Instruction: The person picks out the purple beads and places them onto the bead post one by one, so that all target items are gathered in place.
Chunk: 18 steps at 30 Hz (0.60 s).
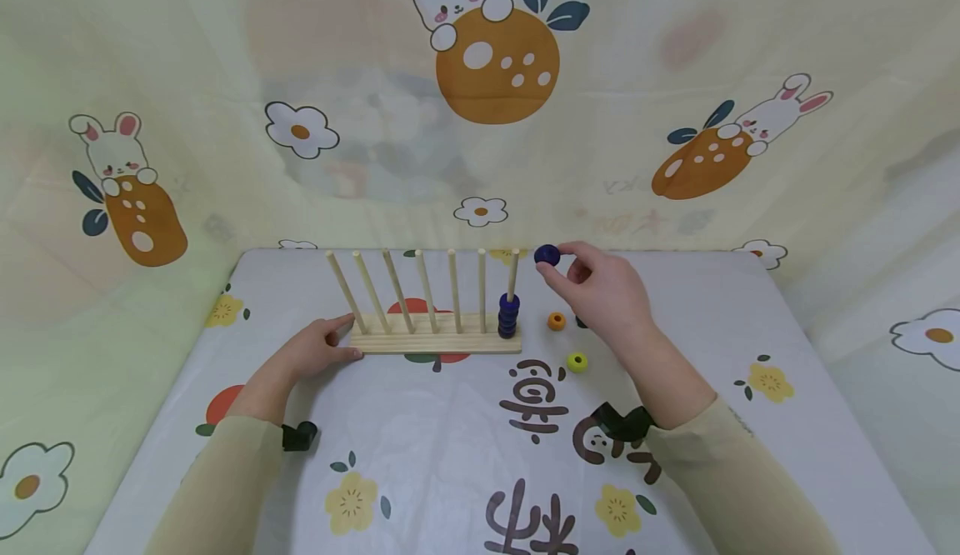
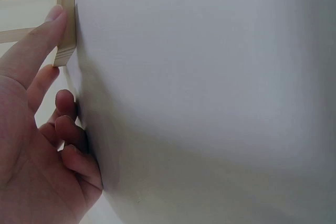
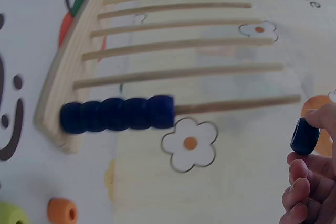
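A wooden peg rack (image 1: 435, 343) with several upright rods stands on the table. My left hand (image 1: 318, 348) holds its left end, thumb at the front edge and a finger at the back corner. Several dark blue beads (image 3: 115, 114) are stacked on the rightmost rod (image 1: 513, 276), against the base, and the other rods carry none. Between thumb and fingers, my right hand (image 1: 607, 288) pinches another dark blue bead (image 1: 547, 255). That bead is beside the top of the rightmost rod, apart from it, its hole partly visible in the right wrist view.
An orange bead (image 1: 557, 321) and a yellow-green bead (image 1: 577, 362) lie on the table right of the rack. A dark piece (image 1: 581, 322) shows partly behind the right hand. The patterned cloth (image 1: 435, 455) covers the table, and a printed sheet (image 1: 375, 180) hangs behind it.
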Each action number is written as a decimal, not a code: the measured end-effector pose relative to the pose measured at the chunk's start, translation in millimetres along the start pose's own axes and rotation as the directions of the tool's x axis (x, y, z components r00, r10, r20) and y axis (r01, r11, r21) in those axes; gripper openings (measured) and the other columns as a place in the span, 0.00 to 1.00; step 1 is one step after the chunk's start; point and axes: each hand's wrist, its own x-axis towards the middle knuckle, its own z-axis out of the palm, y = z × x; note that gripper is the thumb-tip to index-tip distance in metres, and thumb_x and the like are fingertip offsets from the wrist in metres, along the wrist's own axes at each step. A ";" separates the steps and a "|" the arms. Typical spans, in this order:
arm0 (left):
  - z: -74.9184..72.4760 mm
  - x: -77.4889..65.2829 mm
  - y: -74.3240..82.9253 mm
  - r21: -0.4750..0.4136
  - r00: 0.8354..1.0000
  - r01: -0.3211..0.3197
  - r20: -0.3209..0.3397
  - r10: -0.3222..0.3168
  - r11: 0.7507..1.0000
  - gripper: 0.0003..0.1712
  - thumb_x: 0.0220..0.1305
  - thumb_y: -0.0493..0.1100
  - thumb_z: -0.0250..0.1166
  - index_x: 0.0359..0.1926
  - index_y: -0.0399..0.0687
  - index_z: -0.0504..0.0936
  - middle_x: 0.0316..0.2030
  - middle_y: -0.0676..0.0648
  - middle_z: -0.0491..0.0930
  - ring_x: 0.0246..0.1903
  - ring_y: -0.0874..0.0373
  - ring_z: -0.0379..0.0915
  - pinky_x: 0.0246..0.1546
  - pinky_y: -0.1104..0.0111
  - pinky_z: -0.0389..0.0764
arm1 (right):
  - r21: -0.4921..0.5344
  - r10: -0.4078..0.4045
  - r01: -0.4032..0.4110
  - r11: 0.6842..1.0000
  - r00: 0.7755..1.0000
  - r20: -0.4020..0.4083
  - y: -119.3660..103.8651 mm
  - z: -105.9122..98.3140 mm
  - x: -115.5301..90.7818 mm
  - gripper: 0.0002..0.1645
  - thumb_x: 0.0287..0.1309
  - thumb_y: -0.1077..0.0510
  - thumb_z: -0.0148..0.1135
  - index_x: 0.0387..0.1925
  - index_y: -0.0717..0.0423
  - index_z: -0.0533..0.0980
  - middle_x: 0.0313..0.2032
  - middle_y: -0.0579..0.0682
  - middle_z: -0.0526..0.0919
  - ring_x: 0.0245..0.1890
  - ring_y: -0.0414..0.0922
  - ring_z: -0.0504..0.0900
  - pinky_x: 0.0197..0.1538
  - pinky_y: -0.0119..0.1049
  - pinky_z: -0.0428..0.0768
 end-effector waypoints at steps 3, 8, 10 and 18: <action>0.3 -0.7 0.4 -0.007 1.000 -0.005 0.000 0.005 1.000 0.48 0.60 0.55 0.71 0.76 0.49 0.60 0.34 0.44 0.66 0.37 0.51 0.63 0.36 0.59 0.63 | 0.028 -0.005 0.005 1.000 1.000 -0.020 -8.7 -0.9 -0.9 0.34 0.62 0.32 0.59 0.59 0.51 0.77 0.28 0.49 0.77 0.28 0.48 0.72 0.30 0.40 0.71; 1.7 -1.8 0.3 -0.010 1.000 0.009 0.002 -0.009 1.000 0.48 0.60 0.56 0.71 0.76 0.50 0.60 0.36 0.43 0.66 0.39 0.50 0.63 0.37 0.58 0.63 | 0.061 -0.004 0.006 0.998 0.999 -0.044 -21.0 -1.2 -1.5 0.33 0.62 0.32 0.60 0.58 0.49 0.78 0.28 0.49 0.76 0.29 0.48 0.72 0.31 0.40 0.72; 1.5 -2.2 0.1 -0.011 1.000 0.013 0.001 -0.013 1.000 0.48 0.60 0.56 0.71 0.76 0.50 0.59 0.36 0.43 0.66 0.39 0.49 0.63 0.37 0.58 0.63 | 0.067 -0.007 0.010 0.998 0.999 -0.049 -24.2 0.1 -0.9 0.33 0.62 0.33 0.60 0.58 0.49 0.78 0.28 0.49 0.77 0.29 0.48 0.72 0.32 0.40 0.72; 1.5 -1.6 -0.7 -0.019 1.000 0.002 -0.002 -0.002 1.000 0.48 0.60 0.56 0.71 0.76 0.51 0.60 0.35 0.44 0.66 0.38 0.50 0.64 0.37 0.58 0.63 | 0.087 0.000 0.005 0.996 0.998 -0.056 -26.1 10.1 4.1 0.30 0.63 0.35 0.62 0.57 0.50 0.79 0.28 0.49 0.76 0.30 0.48 0.72 0.32 0.39 0.72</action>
